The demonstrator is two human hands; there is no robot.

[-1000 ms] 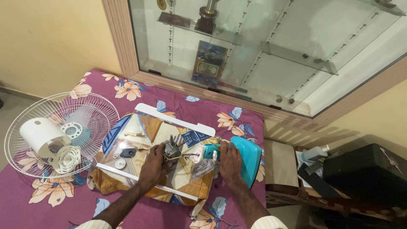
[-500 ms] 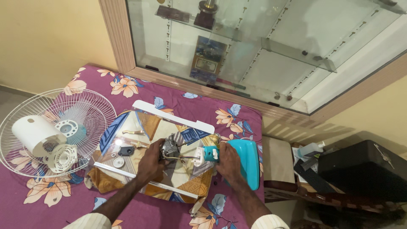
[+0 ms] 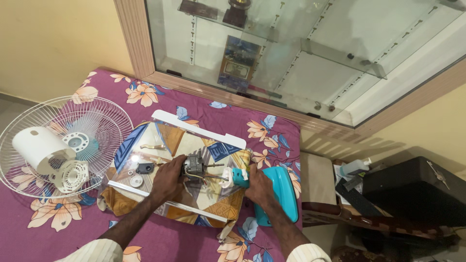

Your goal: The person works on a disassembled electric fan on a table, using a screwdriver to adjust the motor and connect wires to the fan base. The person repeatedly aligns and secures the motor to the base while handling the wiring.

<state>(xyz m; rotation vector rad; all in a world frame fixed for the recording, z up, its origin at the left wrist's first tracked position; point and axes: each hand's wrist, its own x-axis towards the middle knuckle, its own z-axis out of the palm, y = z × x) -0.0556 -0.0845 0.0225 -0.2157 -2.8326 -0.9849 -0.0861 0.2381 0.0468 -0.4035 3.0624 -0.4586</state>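
Hands: left hand (image 3: 167,178) grasps the metal fan motor (image 3: 195,166); right hand (image 3: 257,187) is clenched round the teal fan base (image 3: 281,191).
Motor: mid-scene, on a glossy patterned board (image 3: 145,140).
Cloth: purple floral bedspread (image 3: 160,99).
Left: white wire fan guard (image 3: 97,128), white plastic housing (image 3: 41,148).
Far: framed picture (image 3: 236,68) behind glass.

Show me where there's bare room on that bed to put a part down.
Free: the flowered sheet between the patterned board and the cabinet frame, and the near strip between the two forearms. Crowded: the fan guard and white housing fill the left; the left hand on the motor and right hand by the teal base fill the middle.
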